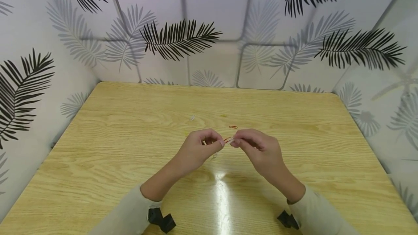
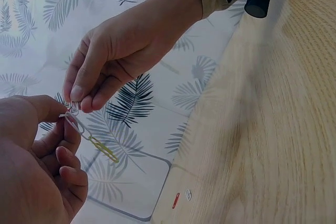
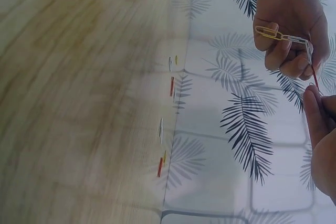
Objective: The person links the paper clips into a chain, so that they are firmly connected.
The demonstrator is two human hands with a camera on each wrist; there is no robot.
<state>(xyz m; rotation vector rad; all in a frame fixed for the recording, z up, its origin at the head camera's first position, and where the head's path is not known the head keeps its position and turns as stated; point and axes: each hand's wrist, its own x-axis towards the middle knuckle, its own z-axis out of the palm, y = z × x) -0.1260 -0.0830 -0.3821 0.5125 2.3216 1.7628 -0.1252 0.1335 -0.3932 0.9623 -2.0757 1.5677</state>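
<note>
**Left hand [image 1: 199, 149] and right hand [image 1: 261, 151] nearly tip to tip, clips pinched between them!**

Here we are, both hands up above the table, a slim gap between the fingertips. The left has thumb and finger pinched on a red clip [image 1: 226, 140], its other fingers curled in beneath. Across from it, the right pinches a white clip [image 1: 231, 140], right up against the red one; whether those two are hooked together is too small to tell.

And look below the left fingertips: a short chain dangles, a white link [image 3: 295, 39] first, then a yellow link [image 2: 104, 149] hooked through it at the free end, well off the wood.

Out beyond the hands, the scatter on the table [image 1: 114, 148]: a loose red clip [image 1: 233, 127] lies nearest, just past the fingers, a loose yellow clip [image 1: 223, 115] sits farther back, and a loose white clip [image 1: 192, 118] rests off to the left. The right wrist view picks out more in a ragged line, blurred.

Back along the arms: pale sleeves [image 1: 122, 209], a black mount [image 1: 161, 220] at the left cuff. Behind it all, a wall [image 1: 212, 64] covered in dark and grey leaves.
</note>
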